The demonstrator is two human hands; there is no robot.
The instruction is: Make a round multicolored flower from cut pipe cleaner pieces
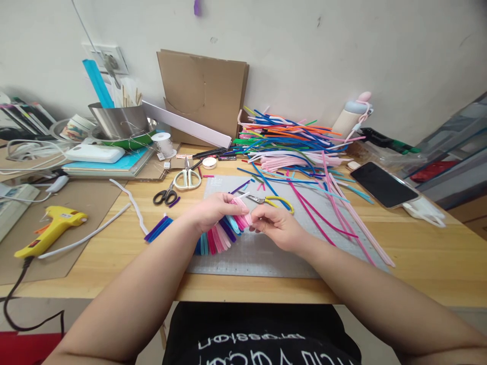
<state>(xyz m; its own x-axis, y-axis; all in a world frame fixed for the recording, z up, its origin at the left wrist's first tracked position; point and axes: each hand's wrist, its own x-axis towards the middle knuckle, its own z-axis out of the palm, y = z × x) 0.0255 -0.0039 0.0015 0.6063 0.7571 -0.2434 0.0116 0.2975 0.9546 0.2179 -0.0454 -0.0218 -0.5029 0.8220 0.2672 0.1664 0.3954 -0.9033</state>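
Note:
A row of pipe cleaner pieces [216, 238] in blue, teal, pink and purple hangs side by side, curving below my hands. My left hand [218, 210] pinches the upper end of this row, where pink pieces and a white tip stick out. My right hand [276, 225] has its fingertips closed at the row's pink end, close to the left fingers; whether a single piece is between them I cannot make out. Just behind the hands, yellow-handled pliers [274, 202] lie on the grey cutting mat [258, 263]. Small cut bits of pipe cleaner lie around them.
Long pink pipe cleaners [315, 215] cross the mat's right side. A heap of coloured pipe cleaners [289, 137] lies at the back, left of a phone [384, 185]. White-handled scissors [187, 178], black-handled scissors [165, 196] and a yellow glue gun [53, 230] are on the left.

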